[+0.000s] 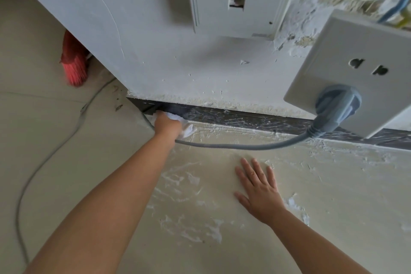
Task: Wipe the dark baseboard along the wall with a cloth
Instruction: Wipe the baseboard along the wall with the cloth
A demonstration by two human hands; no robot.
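Left hand: my left hand [167, 124] reaches out at 11 o'clock, fingers curled round the crumpled white cloth [185, 128], pressing it to the wall's foot.
Cloth: bunched under my knuckles, touching the corner end of the dark brown plaster-streaked baseboard strip [244, 118].
Baseboard: runs from 10 o'clock towards 3 o'clock along the white wall.
Right hand: my right hand [259, 189] lies flat at 5 o'clock, fingers straight and spread on the beige plaster-smeared floor [333, 184].
Cable: a grey plug [335, 108] sits in the white wall socket plate [355, 60]; its cord passes just beside my left wrist.
Broom: red bristles [74, 62] at 9 o'clock.
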